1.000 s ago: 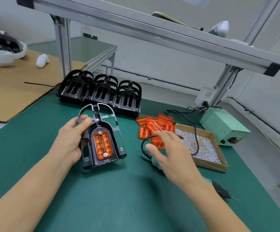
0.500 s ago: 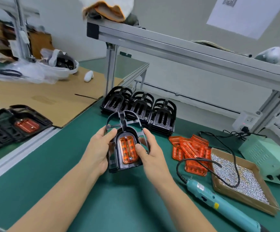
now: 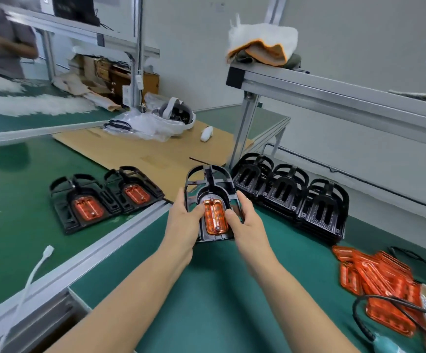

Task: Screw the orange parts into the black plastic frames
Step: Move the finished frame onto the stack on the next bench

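Black frame point(image 3: 210, 186) gripped from both sides, left hand point(image 3: 182, 225) and right hand point(image 3: 245, 222) curled on its edges, thumbs beside the orange part point(image 3: 215, 219) seated inside. Held just above green tabletop point(image 3: 207, 289). Finished frames point(image 3: 105, 197) lying left; empty frames point(image 3: 293, 197) stacked right; loose orange parts point(image 3: 380, 286) farther right.

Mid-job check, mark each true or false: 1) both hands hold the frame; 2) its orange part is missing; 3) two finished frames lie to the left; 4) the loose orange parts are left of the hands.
1) True: left hand and right hand grip the black frame.
2) False: an orange part sits in it.
3) True: two finished frames lie there.
4) False: the loose orange parts lie to the right.
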